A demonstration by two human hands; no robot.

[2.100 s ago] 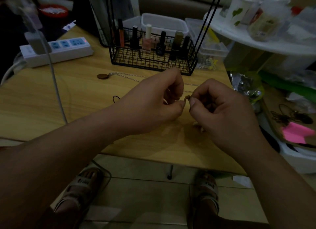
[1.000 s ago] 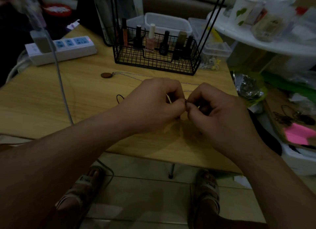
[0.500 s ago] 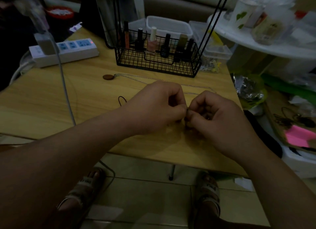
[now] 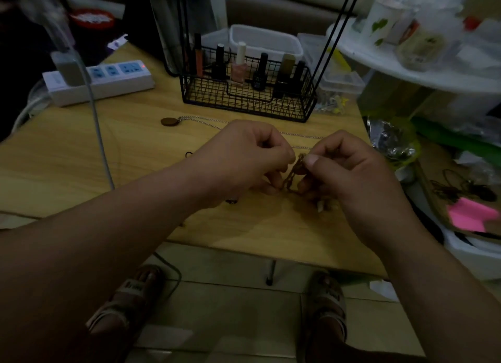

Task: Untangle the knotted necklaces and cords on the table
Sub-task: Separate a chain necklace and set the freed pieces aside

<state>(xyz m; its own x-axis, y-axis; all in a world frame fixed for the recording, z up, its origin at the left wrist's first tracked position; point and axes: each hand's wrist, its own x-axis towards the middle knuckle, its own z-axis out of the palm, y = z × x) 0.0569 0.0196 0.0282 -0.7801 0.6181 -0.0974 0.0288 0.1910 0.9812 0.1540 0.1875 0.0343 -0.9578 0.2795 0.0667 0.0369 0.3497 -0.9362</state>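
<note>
A short tan braided cord [image 4: 293,174] hangs between my two hands just above the wooden table [image 4: 81,156]. My left hand [image 4: 244,156] pinches it from the left with curled fingers. My right hand [image 4: 349,173] pinches its top end between thumb and forefinger. Behind the hands a thin silver chain [image 4: 206,121] lies across the table, ending in a round brown pendant [image 4: 170,122]. A small loop of black cord [image 4: 188,154] peeks out left of my left wrist. Parts of the cords are hidden under my hands.
A black wire basket [image 4: 244,97] with nail polish bottles stands at the back. A white power strip [image 4: 100,80] with a grey cable [image 4: 100,135] lies back left. Clutter, a foil bag [image 4: 390,143] and pink notes [image 4: 469,216] crowd the right side. The table's front edge is near my wrists.
My hands have drawn slightly apart, and the tan braided cord now shows stretched between them; before, the fingertips were pressed together and hid it.
</note>
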